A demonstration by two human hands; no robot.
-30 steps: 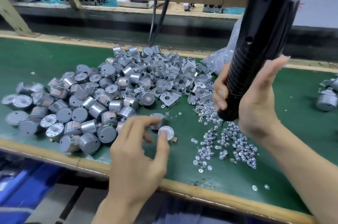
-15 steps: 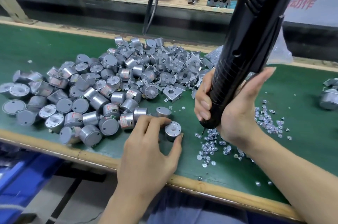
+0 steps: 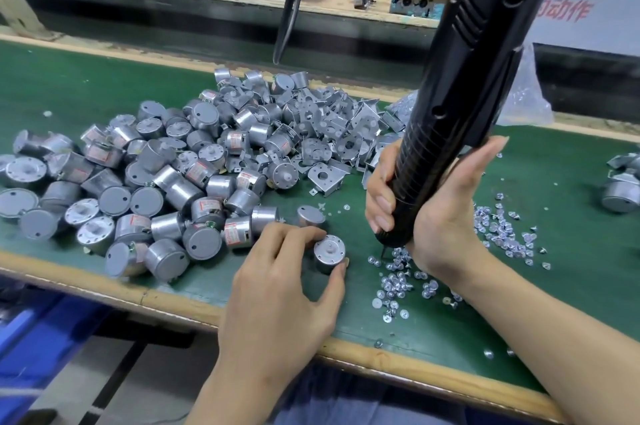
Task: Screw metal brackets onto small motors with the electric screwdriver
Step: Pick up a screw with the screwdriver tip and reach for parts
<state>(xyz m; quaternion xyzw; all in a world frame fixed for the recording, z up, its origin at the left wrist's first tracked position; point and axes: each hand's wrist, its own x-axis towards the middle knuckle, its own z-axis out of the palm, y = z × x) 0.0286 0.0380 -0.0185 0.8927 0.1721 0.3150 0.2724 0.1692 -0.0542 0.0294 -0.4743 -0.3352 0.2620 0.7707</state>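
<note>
My left hand point(image 3: 284, 289) pinches a small silver motor point(image 3: 329, 250) that stands shaft-up on the green table, thumb on its right side, fingers on its left. My right hand point(image 3: 433, 213) grips the black electric screwdriver point(image 3: 460, 95), held upright and tilted; its bit point(image 3: 383, 250) points down into a scatter of small silver screws point(image 3: 401, 282) just right of the motor. A heap of motors point(image 3: 145, 182) lies to the left. Behind the held motor is a pile of metal brackets point(image 3: 329, 133). A second motor point(image 3: 310, 215) sits just behind the held one.
The wooden table edge point(image 3: 173, 298) runs close along the front. More screws point(image 3: 502, 230) spread to the right of my right hand. A few assembled motors point(image 3: 621, 192) lie at the far right. A clear plastic bag point(image 3: 523, 95) sits behind the screwdriver. Black cables point(image 3: 291, 1) hang at the back.
My left hand has taken one motor from the heap's edge and stood it shaft-up. The screwdriver has come left and down, so its bit is over the screws beside the motor.
</note>
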